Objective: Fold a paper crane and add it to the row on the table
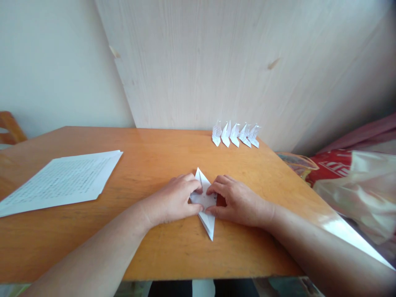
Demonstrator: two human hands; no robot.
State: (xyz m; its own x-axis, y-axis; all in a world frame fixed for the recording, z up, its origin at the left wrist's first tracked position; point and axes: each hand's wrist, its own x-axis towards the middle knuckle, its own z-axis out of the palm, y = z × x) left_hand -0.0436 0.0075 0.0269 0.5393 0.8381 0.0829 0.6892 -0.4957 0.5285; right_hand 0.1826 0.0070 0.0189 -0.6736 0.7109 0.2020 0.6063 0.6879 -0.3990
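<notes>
On table (173, 152): left hand (173, 202), right hand (239, 202) pinch folded paper (208, 222); plastic bag (365, 185) holds red pack (328, 167).

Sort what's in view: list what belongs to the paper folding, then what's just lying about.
In use: folded paper, pinched by left hand and right hand; row of finished folded pieces; stack of printed sheets, likely the supply.
Lying about: plastic bag; wooden chair part; pale board behind the table.

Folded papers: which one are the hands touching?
The big pointed one, held down by the left hand and right hand. The five small ones stand apart in a row at the back.
</notes>
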